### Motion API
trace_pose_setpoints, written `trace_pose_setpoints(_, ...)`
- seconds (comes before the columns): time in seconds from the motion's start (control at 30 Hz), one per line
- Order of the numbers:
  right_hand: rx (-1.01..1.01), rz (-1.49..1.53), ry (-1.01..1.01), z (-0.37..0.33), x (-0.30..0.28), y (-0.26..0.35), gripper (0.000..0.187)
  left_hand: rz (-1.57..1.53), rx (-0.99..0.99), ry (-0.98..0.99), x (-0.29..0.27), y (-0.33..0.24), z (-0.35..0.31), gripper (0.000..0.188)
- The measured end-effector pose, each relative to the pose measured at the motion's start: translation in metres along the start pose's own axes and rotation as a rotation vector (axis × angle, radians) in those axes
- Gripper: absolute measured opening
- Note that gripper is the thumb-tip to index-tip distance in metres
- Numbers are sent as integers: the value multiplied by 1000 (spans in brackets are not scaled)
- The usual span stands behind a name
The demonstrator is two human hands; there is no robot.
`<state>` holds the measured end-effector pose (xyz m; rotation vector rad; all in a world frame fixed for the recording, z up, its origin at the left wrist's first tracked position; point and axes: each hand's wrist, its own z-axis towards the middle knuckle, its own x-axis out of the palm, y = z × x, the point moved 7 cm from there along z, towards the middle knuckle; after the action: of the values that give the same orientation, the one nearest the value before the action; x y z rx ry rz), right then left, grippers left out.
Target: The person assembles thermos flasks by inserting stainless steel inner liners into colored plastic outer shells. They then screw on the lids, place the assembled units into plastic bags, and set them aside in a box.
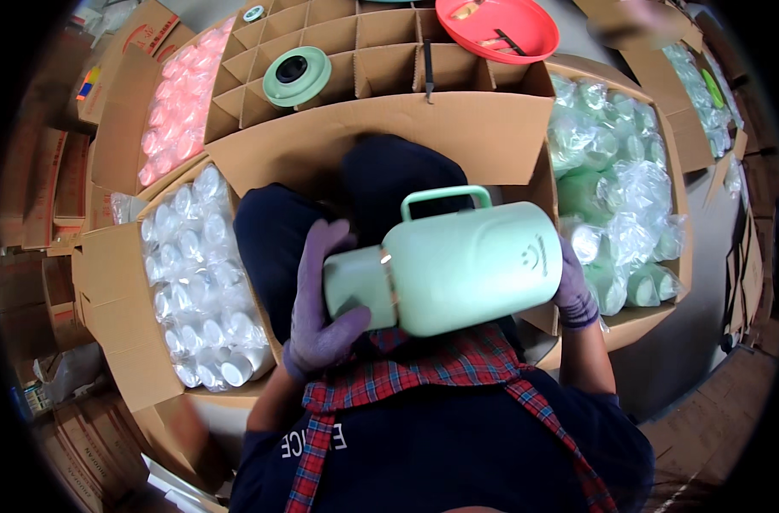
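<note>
A mint-green thermos jug (pixel 479 269) with a loop handle lies sideways across my lap, its narrower cap (pixel 359 286) toward the left. A smiley mark shows on its side near the base. My left hand (pixel 317 299), in a purple glove, spans the cap, thumb below and fingers above. At the base end, my right hand (pixel 573 286), gloved too, holds the jug; most of its fingers are hidden behind it. Beyond my knees, a round green lid with a black centre (pixel 295 75) sits on a divided carton (pixel 381 120).
A red bowl (pixel 496 30) with small pieces rests on the divided carton's far right. To the left are cartons of wrapped white cups (pixel 206 282) and wrapped pink ones (pixel 180 107). On the right, a carton holds bagged green jugs (pixel 612 188). Stacked boxes (pixel 43 188) line the far left.
</note>
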<state>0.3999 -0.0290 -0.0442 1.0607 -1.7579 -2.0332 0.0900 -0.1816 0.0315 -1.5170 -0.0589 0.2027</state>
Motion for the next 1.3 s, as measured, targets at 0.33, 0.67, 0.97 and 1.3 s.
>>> trace_pose_setpoints(0.33,-78,-464,36,-39,33,-81,56,-143,-214,-66,-12,-46,24,65)
trace_pose_setpoints(0.67,41,-21,-83,6,34,-45,58,105,259,65,43,-51,56,108)
trace_pose_setpoints(0.97,116,797,-235,97,39,-31,59,86,484,81,38,-98,65,101)
trace_pose_setpoints(1.3,120,846,-269,97,37,-33,60,87,525,113,48,-95,65,100)
